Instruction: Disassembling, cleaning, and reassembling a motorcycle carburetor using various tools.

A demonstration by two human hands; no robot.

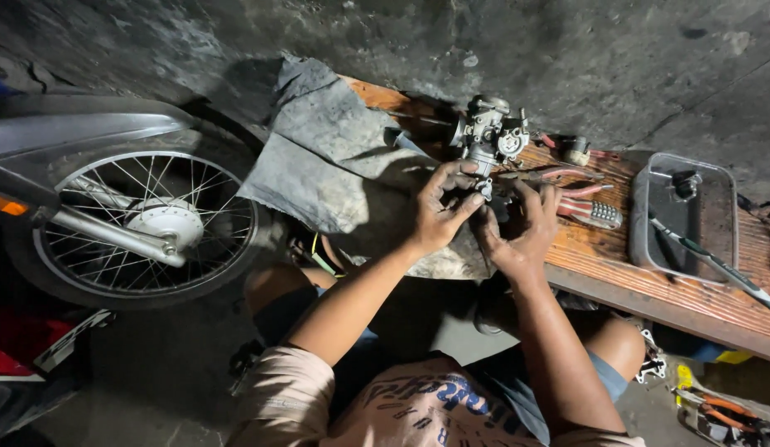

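Both hands, the left hand (439, 207) and right hand (517, 228), gripped one small dark part (487, 192). One carburetor (490, 135) stood just above them. One metal tray (685, 217) lay well right of the right hand.

1. Dim room; light falls from above and in front, brightest on the counter (650, 273) and the grey cloth (335, 157).
2. The hands throw a dark shadow onto the cloth below them.
3. Corners sink into near black, mostly lower left by the wheel (145, 223).
4. A slight sheen shows on the metal tray (642, 207).
5. The centre is sharp; the edges bend and soften, a wide-lens look.
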